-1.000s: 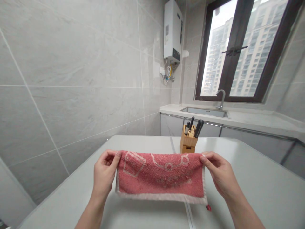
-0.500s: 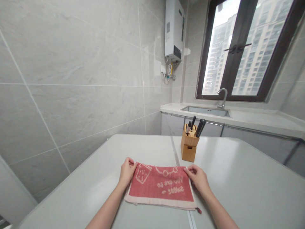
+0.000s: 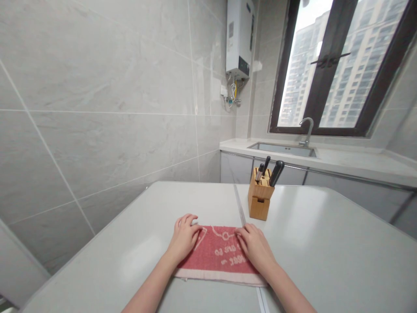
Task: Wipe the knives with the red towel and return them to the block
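A red towel (image 3: 218, 252) with a pale border and pale mirrored lettering lies folded and flat on the table. My left hand (image 3: 185, 239) rests over its far left corner, the fingers apart and the thumb touching the cloth. Over the far right part lies my right hand (image 3: 256, 245), fingers loosely spread with the tips on the fabric. Neither hand is gripping the cloth. Both hands and wrists cover the towel's side edges and part of its print.
A wooden knife block (image 3: 259, 200) with several black-handled knives stands beyond my right hand. The pale table (image 3: 114, 261) has a seam running lengthwise. Behind are a counter (image 3: 345, 158) with a sink (image 3: 283, 149) and faucet (image 3: 306, 130), and a tiled wall at left.
Both hands have let go of the towel's far corners and moved inward over it, fingers spreading onto the cloth. The towel stays in nearly the same place.
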`<state>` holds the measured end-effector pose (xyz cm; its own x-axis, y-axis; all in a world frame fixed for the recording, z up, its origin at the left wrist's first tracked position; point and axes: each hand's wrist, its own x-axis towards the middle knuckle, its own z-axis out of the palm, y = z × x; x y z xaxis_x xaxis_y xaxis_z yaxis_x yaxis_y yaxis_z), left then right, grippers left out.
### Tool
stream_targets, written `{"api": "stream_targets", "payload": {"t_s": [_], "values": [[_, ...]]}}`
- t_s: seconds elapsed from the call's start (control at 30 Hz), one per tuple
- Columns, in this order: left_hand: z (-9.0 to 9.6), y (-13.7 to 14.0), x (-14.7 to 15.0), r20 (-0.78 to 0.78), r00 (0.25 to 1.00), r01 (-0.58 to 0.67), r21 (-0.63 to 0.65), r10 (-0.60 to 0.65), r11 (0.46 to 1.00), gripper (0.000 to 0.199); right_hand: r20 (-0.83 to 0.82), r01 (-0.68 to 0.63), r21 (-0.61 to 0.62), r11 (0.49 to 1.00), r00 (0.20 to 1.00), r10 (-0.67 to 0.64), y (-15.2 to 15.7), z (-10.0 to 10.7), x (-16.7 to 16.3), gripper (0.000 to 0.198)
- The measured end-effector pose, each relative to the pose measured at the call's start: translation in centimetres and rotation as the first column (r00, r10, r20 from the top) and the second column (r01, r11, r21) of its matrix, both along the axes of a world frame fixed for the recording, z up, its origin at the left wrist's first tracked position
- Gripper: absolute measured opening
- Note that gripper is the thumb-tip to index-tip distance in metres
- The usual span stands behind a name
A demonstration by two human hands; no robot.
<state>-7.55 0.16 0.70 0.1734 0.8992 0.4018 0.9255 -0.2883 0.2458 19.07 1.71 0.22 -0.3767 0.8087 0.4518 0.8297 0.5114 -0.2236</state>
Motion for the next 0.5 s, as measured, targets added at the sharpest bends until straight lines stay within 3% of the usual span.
{"api": "stream_targets", "payload": {"t_s": [0.2, 0.3, 0.4, 0.5], "values": [[-1.2, 0.3, -0.6, 0.004, 0.997, -0.078, -0.152, 0.079, 0.985, 0.028, -0.02, -0.006, -0.061, 0.998, 1.0, 0.004, 0.2, -1.3, -0.2, 0.023], [-1.4, 0.7, -2.0, 0.033, 0.967, -0.242, -0.205, 0.254, 0.948, 0.036, -0.141, -0.054, -0.085, 0.995, 0.989, 0.042, 0.3, -1.3, 0.4, 0.023], [-1.5, 1.3, -3.3, 0.046, 0.925, -0.357, -0.235, 0.377, 0.904, 0.029, -0.286, -0.093, -0.073, 0.993, 0.956, 0.069, 0.4, -1.1, 1.1, 0.024], [-1.5, 1.9, -4.1, 0.074, 0.925, -0.345, -0.242, 0.372, 0.907, 0.016, -0.39, -0.089, -0.054, 0.995, 0.919, 0.061, 0.5, -0.9, 1.9, 0.024]]}}
